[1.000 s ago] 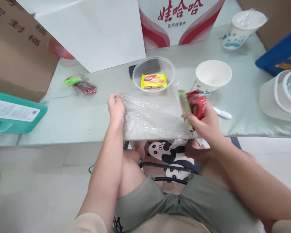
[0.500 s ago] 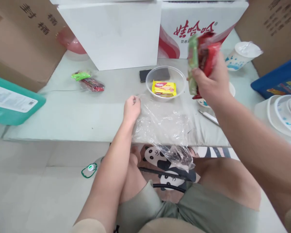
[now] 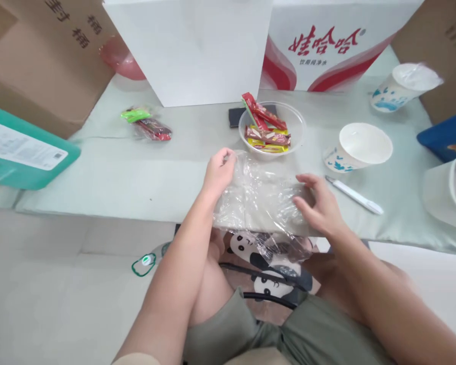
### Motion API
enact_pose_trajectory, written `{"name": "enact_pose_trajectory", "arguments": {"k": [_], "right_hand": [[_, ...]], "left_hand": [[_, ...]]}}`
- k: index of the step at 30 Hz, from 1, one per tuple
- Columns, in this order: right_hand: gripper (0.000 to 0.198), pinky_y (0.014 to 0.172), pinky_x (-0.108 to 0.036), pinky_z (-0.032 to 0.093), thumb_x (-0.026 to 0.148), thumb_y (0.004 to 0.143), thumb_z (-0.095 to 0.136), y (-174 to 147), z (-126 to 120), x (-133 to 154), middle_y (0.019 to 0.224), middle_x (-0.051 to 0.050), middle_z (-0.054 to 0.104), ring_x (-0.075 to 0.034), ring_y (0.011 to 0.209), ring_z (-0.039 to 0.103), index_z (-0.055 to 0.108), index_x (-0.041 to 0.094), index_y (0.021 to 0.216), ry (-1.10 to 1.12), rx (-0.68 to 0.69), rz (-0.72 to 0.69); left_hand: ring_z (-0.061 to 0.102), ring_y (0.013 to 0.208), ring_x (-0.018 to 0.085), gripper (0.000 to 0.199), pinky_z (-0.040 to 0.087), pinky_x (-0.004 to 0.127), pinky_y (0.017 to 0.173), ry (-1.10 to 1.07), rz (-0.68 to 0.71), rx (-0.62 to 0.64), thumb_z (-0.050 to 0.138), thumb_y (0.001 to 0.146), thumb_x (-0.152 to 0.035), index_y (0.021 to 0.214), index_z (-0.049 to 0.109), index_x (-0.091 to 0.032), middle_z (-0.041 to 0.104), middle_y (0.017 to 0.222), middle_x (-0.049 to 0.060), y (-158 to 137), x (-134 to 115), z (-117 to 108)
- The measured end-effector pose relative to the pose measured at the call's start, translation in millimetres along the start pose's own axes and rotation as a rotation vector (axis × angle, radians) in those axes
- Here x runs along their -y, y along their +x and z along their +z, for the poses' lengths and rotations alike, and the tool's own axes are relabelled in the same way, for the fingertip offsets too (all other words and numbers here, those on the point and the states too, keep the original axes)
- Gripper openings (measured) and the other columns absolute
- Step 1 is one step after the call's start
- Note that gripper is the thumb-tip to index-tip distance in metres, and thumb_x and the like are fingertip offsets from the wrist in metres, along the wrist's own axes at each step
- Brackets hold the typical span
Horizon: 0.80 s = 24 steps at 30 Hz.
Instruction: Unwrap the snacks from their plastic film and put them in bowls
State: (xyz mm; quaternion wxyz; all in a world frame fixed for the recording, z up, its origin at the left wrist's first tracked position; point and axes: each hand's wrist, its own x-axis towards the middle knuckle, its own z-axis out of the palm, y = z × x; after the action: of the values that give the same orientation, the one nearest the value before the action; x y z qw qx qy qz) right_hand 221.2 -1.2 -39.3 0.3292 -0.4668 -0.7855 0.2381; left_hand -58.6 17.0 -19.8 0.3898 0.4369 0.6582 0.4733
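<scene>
My left hand [image 3: 220, 171] pinches the upper left edge of a clear plastic bag [image 3: 258, 195], which lies on the table and droops over its front edge. At the bag's right side is my right hand [image 3: 319, 203], thumb and fingers apart, with nothing gripped. Just beyond the bag stands a clear plastic bowl [image 3: 297, 133]. In it lie red wrapped snack bars [image 3: 268, 115], a brown wrapped bar [image 3: 268, 136] and a yellow snack packet [image 3: 269, 148], partly covered. One red bar leans over the bowl's back left rim.
A paper cup [image 3: 359, 147] lies tilted on the right, with a white utility knife [image 3: 355, 195] in front. Another paper cup [image 3: 397, 91] stands behind. Wrapped snacks [image 3: 148, 124] lie left. A flat black object [image 3: 235, 117] sits behind the bowl; white boxes [image 3: 197, 56] line the back.
My right hand has let go of the wrapped bars, now in the bowl, and has come down to the bag's right side. My left hand still holds the bag's edge.
</scene>
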Motion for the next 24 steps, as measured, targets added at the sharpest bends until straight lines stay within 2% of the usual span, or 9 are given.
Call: {"name": "enact_pose_trajectory", "arguments": {"k": [2,4,7,10,14,16,19,22,24], "right_hand": [[0.073,0.104,-0.06,0.049,0.053,0.08,0.071,-6,6,-8,0.14,-0.02,0.061,-0.039,0.126,0.06,0.049,0.021,0.142,-0.058,0.123,-0.02],[0.078,0.106,-0.059,0.047,0.049,0.077,0.074,-1,7,-14,0.139,-0.02,0.062,-0.04,0.127,0.059,0.049,0.019,0.144,-0.091,0.157,-0.022],[0.04,0.096,-0.054,0.05,0.035,0.082,0.066,10,1,-17,0.1,-0.012,0.073,-0.033,0.1,0.067,0.066,0.022,0.12,-0.092,0.109,0.021],[0.008,0.08,-0.044,0.052,0.029,0.085,0.063,16,-8,-17,0.073,-0.004,0.065,-0.024,0.076,0.063,0.069,0.026,0.088,0.012,-0.007,0.092],[0.006,0.073,-0.038,0.052,0.031,0.083,0.067,15,-16,-17,0.084,-0.002,0.066,-0.02,0.076,0.063,0.064,0.027,0.087,0.304,-0.227,0.246],[0.026,0.071,-0.036,0.055,0.034,0.079,0.072,13,-19,-19,0.1,-0.002,0.068,-0.019,0.08,0.066,0.061,0.029,0.103,0.504,-0.314,0.304],[0.056,0.065,-0.035,0.056,0.039,0.07,0.081,8,-21,-18,0.101,-0.001,0.069,-0.018,0.075,0.067,0.055,0.032,0.12,0.752,-0.18,0.413],[0.036,0.062,-0.033,0.054,0.039,0.07,0.082,4,-23,-13,0.079,0.001,0.066,-0.017,0.066,0.063,0.064,0.026,0.097,0.736,0.068,0.479],[0.021,0.065,-0.033,0.054,0.036,0.075,0.079,4,-24,-8,0.075,0.0,0.064,-0.016,0.066,0.061,0.063,0.024,0.082,0.655,-0.028,0.421]], "left_hand": [[0.03,0.045,0.009,0.017,0.023,0.024,0.048,-0.078,0.014,0.073,0.054,0.095,-0.024,0.078,0.053,-0.022,0.034,0.052,-0.007,-3,0,3],[0.026,0.044,0.009,0.018,0.021,0.024,0.046,-0.144,0.035,0.141,0.056,0.096,-0.028,0.079,0.053,-0.022,0.033,0.052,-0.007,-5,-1,5],[0.024,0.042,0.008,0.021,0.017,0.024,0.043,-0.204,0.031,0.178,0.062,0.093,-0.038,0.08,0.055,-0.024,0.033,0.051,-0.007,-5,-4,6],[0.023,0.041,0.008,0.022,0.016,0.025,0.041,-0.232,-0.006,0.102,0.068,0.088,-0.04,0.078,0.055,-0.024,0.031,0.05,-0.007,-3,-9,6],[0.023,0.042,0.008,0.024,0.015,0.025,0.041,-0.245,-0.014,-0.037,0.071,0.081,-0.038,0.076,0.053,-0.024,0.031,0.051,-0.007,0,-14,9],[0.023,0.042,0.007,0.027,0.015,0.025,0.041,-0.272,0.012,-0.115,0.072,0.081,-0.041,0.078,0.051,-0.025,0.031,0.053,-0.008,2,-16,12],[0.02,0.042,0.007,0.029,0.015,0.025,0.042,-0.344,0.036,-0.192,0.069,0.084,-0.045,0.082,0.048,-0.026,0.026,0.054,-0.009,3,-19,16],[0.016,0.041,0.007,0.028,0.014,0.025,0.042,-0.399,0.025,-0.217,0.065,0.089,-0.049,0.088,0.047,-0.027,0.022,0.054,-0.01,3,-22,16],[0.016,0.041,0.007,0.025,0.014,0.025,0.042,-0.425,-0.004,-0.22,0.061,0.092,-0.05,0.094,0.049,-0.028,0.02,0.054,-0.01,4,-22,14]]}}
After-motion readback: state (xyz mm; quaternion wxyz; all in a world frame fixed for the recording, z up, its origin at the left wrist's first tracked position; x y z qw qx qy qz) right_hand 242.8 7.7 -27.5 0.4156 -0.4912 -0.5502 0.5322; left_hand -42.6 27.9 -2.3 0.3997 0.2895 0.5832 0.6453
